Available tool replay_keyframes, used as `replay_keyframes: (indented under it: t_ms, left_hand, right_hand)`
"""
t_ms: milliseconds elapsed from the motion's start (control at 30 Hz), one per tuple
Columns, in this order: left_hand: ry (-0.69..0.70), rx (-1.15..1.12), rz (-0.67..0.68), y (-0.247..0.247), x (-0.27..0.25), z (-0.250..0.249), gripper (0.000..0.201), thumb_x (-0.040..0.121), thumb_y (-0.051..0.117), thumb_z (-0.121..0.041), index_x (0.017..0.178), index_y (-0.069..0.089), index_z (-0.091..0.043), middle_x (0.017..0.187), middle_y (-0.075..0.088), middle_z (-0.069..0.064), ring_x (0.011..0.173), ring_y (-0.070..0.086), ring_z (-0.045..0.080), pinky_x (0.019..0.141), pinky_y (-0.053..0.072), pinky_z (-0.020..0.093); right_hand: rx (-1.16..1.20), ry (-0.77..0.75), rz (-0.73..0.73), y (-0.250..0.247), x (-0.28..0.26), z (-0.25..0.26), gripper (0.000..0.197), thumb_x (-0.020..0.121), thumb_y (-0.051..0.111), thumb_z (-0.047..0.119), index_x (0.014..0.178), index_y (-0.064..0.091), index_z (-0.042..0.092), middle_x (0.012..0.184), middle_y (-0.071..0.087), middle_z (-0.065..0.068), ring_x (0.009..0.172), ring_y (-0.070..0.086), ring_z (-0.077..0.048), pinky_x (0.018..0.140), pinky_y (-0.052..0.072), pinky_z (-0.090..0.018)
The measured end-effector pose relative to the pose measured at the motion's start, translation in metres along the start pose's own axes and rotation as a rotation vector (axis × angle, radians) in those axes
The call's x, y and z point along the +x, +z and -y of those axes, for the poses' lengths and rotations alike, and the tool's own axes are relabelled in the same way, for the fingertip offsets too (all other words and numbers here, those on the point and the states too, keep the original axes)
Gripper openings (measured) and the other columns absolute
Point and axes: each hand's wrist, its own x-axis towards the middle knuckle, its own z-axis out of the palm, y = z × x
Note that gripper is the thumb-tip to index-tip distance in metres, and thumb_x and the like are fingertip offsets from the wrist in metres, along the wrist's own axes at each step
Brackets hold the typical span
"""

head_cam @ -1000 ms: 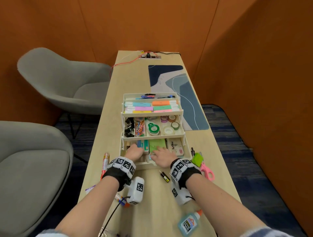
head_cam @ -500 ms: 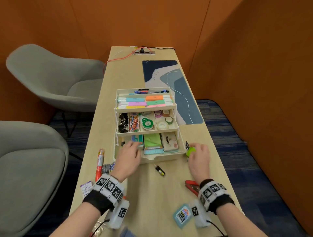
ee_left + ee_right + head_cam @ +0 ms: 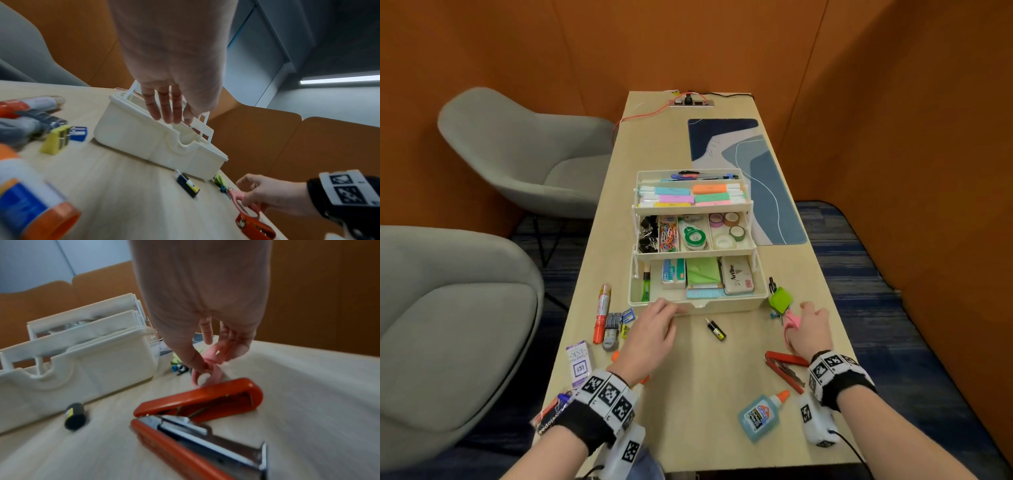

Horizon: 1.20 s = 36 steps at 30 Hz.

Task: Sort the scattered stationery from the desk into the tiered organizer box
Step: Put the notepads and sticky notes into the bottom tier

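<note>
The white tiered organizer (image 3: 698, 306) stands open mid-desk, with highlighters, clips, tapes and pads in its three tiers. My left hand (image 3: 654, 329) lies at the front rim of the bottom tier. Its straight fingers (image 3: 170, 112) reach over that rim and hold nothing. To the right of the box, my right hand (image 3: 808, 325) pinches the handles of the pink scissors (image 3: 791, 320), thumb and fingers curled round the loops (image 3: 207, 368). The scissors lie on the desk, and a green cover (image 3: 780, 298) sits over the blades.
An open red stapler (image 3: 786, 368) lies just behind my right hand, a glue bottle (image 3: 758, 416) nearer me. A small black tube (image 3: 716, 330) sits before the box. An orange marker (image 3: 602, 313), sharpeners (image 3: 619, 320) and an ink box (image 3: 579, 363) lie left. Grey chairs stand left.
Both hands have left the bottom tier. The left drew back to the front rim. The right swung right to the green cover, then took the pink scissors' handles.
</note>
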Motion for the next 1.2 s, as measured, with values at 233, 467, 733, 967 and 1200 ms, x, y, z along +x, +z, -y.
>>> replay_keyframes:
  t_ms: [233, 467, 733, 967, 1200]
  left_hand:
    - [-0.015, 0.032, 0.136, 0.009, -0.013, -0.002, 0.021, 0.091, 0.049, -0.009, 0.103, 0.064, -0.017, 0.099, 0.064, -0.005, 0.091, 0.056, 0.01, 0.084, 0.046, 0.03]
    - [0.14, 0.267, 0.413, 0.046, 0.014, -0.036, 0.047, 0.09, 0.044, -0.004, 0.136, 0.041, -0.016, 0.136, 0.044, 0.0, 0.118, 0.047, 0.02, 0.091, 0.042, 0.031]
    - [0.129, 0.568, 0.565, 0.062, 0.03, -0.038, 0.032, 0.093, 0.039, 0.003, 0.124, 0.044, -0.004, 0.124, 0.043, 0.015, 0.104, 0.055, 0.032, 0.079, 0.045, 0.041]
    - [0.214, 0.521, 0.548, 0.041, 0.018, -0.026, 0.026, 0.093, 0.043, -0.002, 0.118, 0.045, -0.007, 0.118, 0.049, 0.012, 0.104, 0.051, 0.029, 0.072, 0.039, 0.037]
    - [0.025, 0.294, 0.157, -0.025, -0.005, -0.005, 0.015, 0.096, 0.036, -0.033, 0.104, 0.04, -0.021, 0.084, 0.051, -0.004, 0.076, 0.049, 0.017, 0.064, 0.035, 0.029]
  right_hand:
    - [0.297, 0.123, 0.095, -0.011, 0.008, -0.005, 0.034, 0.084, 0.058, 0.004, 0.118, 0.059, 0.005, 0.111, 0.064, -0.019, 0.106, 0.058, -0.036, 0.089, 0.045, -0.036]
    - [0.708, 0.308, 0.096, -0.017, 0.002, -0.016, 0.008, 0.082, 0.05, 0.01, 0.075, 0.051, 0.014, 0.062, 0.05, -0.01, 0.039, 0.047, -0.016, 0.042, 0.035, -0.021]
    - [0.94, 0.369, -0.008, -0.037, -0.04, -0.013, 0.015, 0.087, 0.046, 0.002, 0.081, 0.056, 0.012, 0.07, 0.054, -0.007, 0.058, 0.047, -0.016, 0.052, 0.039, -0.028]
    - [1.349, 0.307, 0.062, -0.042, -0.055, 0.009, 0.022, 0.087, 0.046, 0.004, 0.103, 0.061, 0.008, 0.079, 0.052, -0.004, 0.065, 0.044, -0.014, 0.061, 0.037, -0.028]
    - [1.155, 0.008, 0.58, -0.037, -0.048, 0.072, 0.025, 0.087, 0.052, 0.006, 0.109, 0.064, 0.005, 0.076, 0.056, -0.003, 0.058, 0.041, -0.009, 0.049, 0.028, -0.022]
